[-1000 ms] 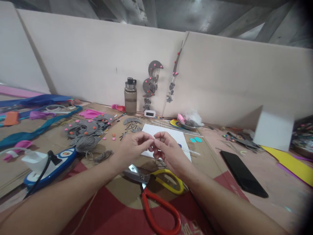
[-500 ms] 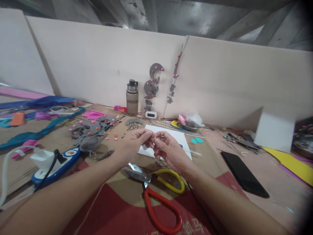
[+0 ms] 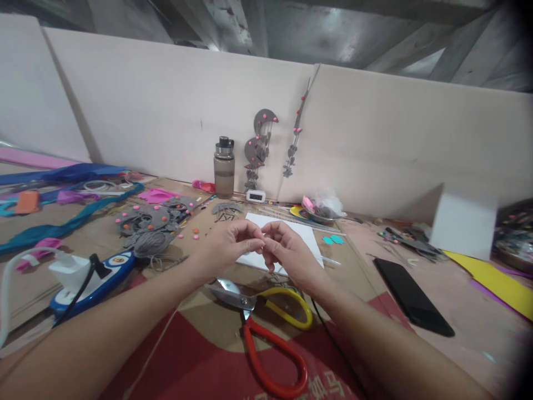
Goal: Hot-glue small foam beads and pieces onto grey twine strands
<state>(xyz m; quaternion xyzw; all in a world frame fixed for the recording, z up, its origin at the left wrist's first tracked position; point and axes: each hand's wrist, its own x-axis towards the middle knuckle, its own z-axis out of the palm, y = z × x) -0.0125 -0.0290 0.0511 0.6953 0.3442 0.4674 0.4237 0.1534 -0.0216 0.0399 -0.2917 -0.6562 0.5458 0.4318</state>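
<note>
My left hand (image 3: pixel 233 244) and my right hand (image 3: pixel 289 253) meet fingertip to fingertip over a white sheet (image 3: pixel 307 236). Both are closed in a pinch; whatever sits between the fingertips is too small to make out. Just below them lie large scissors (image 3: pixel 245 303) with one red and one yellow handle, blades pointing left. Thin grey pieces (image 3: pixel 285 281) lie beneath my right hand. A clear thin stick (image 3: pixel 330 260) and turquoise cut-out shapes (image 3: pixel 336 239) are to the right of the sheet.
Grey felt pieces with pink and orange dots (image 3: pixel 150 218), grey yarn (image 3: pixel 152 244) and a blue power strip (image 3: pixel 94 283) lie left. A water bottle (image 3: pixel 224 172) stands behind, near grey moon hangings (image 3: pixel 264 119). A black phone (image 3: pixel 412 297) lies right.
My left thumb has straightened and its fingers have shifted, opening a gap between thumb and forefinger. Both hands stay together at nearly the same spot. The view has shifted slightly.
</note>
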